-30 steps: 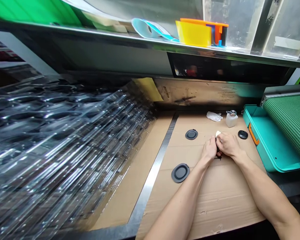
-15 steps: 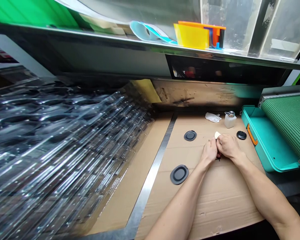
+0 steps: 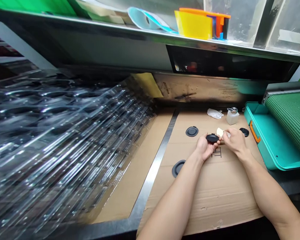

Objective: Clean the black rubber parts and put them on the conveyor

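Note:
My left hand (image 3: 205,148) is closed on a round black plastic part (image 3: 212,138), held tilted a little above the cardboard. Beside it, my right hand (image 3: 234,141) pinches a small cream-coloured pad (image 3: 220,132), which is close to the black part's right edge. Whether the two touch, I cannot tell. A flat dark grey disc (image 3: 191,131) with a small tab lies behind my left hand. Another grey disc (image 3: 178,168) is partly covered by my left forearm. Just past my right hand rests a glossy black round part (image 3: 244,132).
Stacked clear plastic trays (image 3: 72,143) fill the left side. A white dispenser bottle (image 3: 232,116) and a crumpled white cloth (image 3: 215,113) stand at the back. To the right are a teal bin (image 3: 267,140) and a green conveyor belt (image 3: 290,113). A metal shelf (image 3: 150,36) runs overhead.
My hands were together with the black part mostly hidden. They have since drawn apart, bringing the black part and the cream pad into view. The view has also shifted slightly.

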Available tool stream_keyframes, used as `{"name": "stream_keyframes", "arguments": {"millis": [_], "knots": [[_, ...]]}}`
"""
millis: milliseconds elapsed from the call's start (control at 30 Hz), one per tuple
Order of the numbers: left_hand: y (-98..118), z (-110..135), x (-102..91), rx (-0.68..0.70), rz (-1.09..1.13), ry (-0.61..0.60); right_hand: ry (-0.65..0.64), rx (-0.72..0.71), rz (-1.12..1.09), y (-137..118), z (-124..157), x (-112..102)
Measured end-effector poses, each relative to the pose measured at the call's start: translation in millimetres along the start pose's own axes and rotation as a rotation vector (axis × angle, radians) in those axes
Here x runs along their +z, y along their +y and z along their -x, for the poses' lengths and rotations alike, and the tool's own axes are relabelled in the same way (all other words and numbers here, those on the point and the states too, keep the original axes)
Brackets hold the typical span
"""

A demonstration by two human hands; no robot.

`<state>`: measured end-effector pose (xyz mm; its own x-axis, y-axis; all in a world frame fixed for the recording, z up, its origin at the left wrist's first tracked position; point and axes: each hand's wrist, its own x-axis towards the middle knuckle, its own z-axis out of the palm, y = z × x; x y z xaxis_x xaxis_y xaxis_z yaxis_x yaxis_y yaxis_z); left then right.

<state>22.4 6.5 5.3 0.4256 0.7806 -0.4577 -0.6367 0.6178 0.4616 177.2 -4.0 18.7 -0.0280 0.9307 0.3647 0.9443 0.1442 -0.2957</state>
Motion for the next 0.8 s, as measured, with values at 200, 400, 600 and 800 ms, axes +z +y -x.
{"name": "stream_keyframes", "arguments": {"millis": [200,400,600,800], "knots": [[10,7,1.3,-0.094,0.203,-0.007,-0.046,0.062,0.039,10,-7,0],[8,4,-0.3,-0.079,0.158,0.0,-0.067,0.101,0.053,16,-9,3],[-4,0,2.2,0.047,-0.059,0.042,-0.068,-0.158,-0.195,12,-7,7],[-23,-4,4.9,0.205,-0.346,0.069,-0.136,-0.267,-0.182,7,-3,17]]}}
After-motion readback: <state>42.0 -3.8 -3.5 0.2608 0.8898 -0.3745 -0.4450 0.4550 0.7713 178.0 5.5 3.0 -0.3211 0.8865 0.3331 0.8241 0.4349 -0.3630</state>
